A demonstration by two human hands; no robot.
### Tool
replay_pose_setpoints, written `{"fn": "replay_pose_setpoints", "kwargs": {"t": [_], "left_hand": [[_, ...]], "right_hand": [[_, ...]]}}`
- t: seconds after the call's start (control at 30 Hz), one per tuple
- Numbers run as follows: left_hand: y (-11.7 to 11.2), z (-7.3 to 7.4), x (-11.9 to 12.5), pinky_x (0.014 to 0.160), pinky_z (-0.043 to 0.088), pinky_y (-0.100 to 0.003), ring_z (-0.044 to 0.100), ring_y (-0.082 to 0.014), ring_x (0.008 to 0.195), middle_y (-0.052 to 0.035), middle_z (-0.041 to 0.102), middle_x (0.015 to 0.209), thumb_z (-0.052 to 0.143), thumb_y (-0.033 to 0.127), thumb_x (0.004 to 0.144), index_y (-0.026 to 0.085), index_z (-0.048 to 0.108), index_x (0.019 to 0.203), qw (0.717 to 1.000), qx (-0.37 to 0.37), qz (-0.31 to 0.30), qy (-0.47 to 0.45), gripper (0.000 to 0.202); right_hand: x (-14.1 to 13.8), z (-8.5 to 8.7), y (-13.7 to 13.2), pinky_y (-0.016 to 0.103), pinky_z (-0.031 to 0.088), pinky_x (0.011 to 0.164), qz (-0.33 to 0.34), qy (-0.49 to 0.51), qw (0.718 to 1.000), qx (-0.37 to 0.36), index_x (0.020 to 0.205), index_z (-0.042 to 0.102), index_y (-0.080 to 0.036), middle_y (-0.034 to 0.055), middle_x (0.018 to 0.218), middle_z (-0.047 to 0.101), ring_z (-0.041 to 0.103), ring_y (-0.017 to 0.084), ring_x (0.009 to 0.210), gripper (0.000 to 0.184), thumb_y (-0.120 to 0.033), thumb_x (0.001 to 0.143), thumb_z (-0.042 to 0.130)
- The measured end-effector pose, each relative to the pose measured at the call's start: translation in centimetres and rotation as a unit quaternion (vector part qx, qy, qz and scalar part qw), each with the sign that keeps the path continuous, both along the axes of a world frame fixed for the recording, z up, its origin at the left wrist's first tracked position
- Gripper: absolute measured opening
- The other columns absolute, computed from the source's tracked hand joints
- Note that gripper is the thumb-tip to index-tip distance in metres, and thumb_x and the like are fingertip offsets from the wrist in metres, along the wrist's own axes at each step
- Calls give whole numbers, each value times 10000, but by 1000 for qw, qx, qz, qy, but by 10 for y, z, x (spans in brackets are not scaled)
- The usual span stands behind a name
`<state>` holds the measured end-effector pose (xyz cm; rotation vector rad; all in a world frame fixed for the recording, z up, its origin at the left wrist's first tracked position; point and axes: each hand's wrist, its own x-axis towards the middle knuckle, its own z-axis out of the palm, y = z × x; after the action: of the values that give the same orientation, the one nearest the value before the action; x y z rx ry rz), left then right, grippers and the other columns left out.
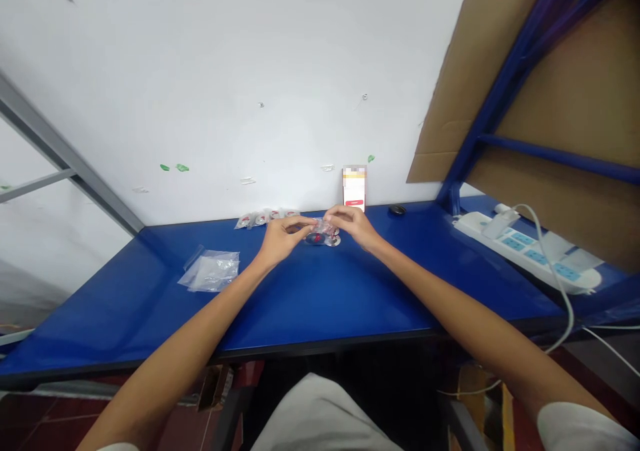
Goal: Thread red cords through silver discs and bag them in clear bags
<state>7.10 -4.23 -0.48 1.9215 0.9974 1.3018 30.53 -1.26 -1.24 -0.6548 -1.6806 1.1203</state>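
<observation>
My left hand [283, 239] and my right hand [350, 224] meet above the blue tabletop [320, 304], and the fingers of both pinch a small transparent plastic bag [324, 228]. Inside or just under that bag lies a small dark item with a red part [316, 238], partly hidden by the plastic and my fingers. A round white piece [334, 240] shows beside it. I cannot tell exactly what the item is. Several small sealed packets [263, 219] lie in a row at the back, just beyond my left hand.
A crumpled transparent bag [210, 271] lies to the left. An upright printed card [355, 187] and a small black object [397, 209] stand by the white wall [225, 84]. A white power strip [520, 251] and its cable lie at right, under a blue metal frame [515, 84] with cardboard.
</observation>
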Motion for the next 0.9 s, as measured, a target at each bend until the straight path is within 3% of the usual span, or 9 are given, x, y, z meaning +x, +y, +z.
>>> {"fn": "replay_pose_setpoints", "kwargs": {"t": [0.07, 0.13, 0.23, 0.33, 0.53, 0.7, 0.83, 0.9], "left_hand": [[1, -4, 2, 867, 619, -347, 782, -257, 992, -86, 835, 1083, 781, 368, 918, 195, 852, 1040, 1000, -2, -5, 5, 224], [2, -6, 3, 862, 621, -349, 790, -261, 994, -85, 836, 1054, 779, 362, 919, 192, 827, 1071, 1000, -9, -2, -1, 233], [3, -6, 1, 869, 628, -363, 803, -260, 953, -79, 838, 1000, 795, 355, 902, 191, 780, 1152, 1000, -28, 11, -4, 299], [4, -7, 0, 948, 619, -392, 800, -273, 993, -91, 837, 1044, 794, 355, 891, 186, 817, 1073, 999, -30, 15, 13, 250], [9, -14, 1, 831, 628, -371, 786, -265, 923, -86, 836, 998, 790, 354, 863, 195, 862, 1049, 996, -67, 13, -59, 256], [13, -14, -4, 851, 614, -356, 761, -230, 853, -68, 835, 936, 792, 275, 805, 192, 882, 974, 992, -86, 27, -91, 208], [13, -9, -8, 894, 620, -379, 760, -246, 906, -109, 834, 1015, 733, 382, 899, 159, 881, 950, 988, -102, -23, -115, 272], [13, -6, -8, 897, 620, -383, 759, -258, 930, -119, 833, 1019, 762, 433, 899, 155, 877, 953, 990, -99, -13, -97, 306]], "right_hand": [[-3, -3, 2, 317, 582, 806, -32, -23, 999, 28, 1043, 724, -213, 18, 905, 725, 704, 186, 829, 355, -425, 795, 865], [-5, -6, 3, 317, 588, 811, -39, -53, 997, 37, 1075, 727, -211, 30, 953, 743, 718, 188, 862, 342, -392, 810, 843], [-5, -9, 4, 315, 602, 752, -26, -94, 995, 30, 1006, 773, -191, 65, 989, 777, 736, 202, 859, 226, -366, 864, 757], [-4, -7, 1, 300, 605, 663, -19, -102, 994, 18, 984, 791, -187, 57, 882, 778, 740, 210, 804, 218, -360, 858, 752], [-4, -3, -2, 278, 590, 576, -27, -95, 995, 13, 1072, 810, -189, 56, 858, 790, 739, 197, 712, 269, -362, 876, 749], [-3, -7, 2, 280, 573, 555, -36, -87, 996, 8, 1111, 836, -201, 26, 715, 762, 677, 163, 565, 295, -378, 901, 730], [-4, -6, 0, 274, 579, 580, -43, -54, 997, 21, 1045, 855, -201, 34, 788, 788, 696, 164, 623, 255, -318, 872, 706], [-4, -5, -1, 277, 584, 606, -54, -51, 997, 31, 1008, 859, -201, 43, 846, 807, 705, 165, 652, 244, -288, 854, 692]]}}
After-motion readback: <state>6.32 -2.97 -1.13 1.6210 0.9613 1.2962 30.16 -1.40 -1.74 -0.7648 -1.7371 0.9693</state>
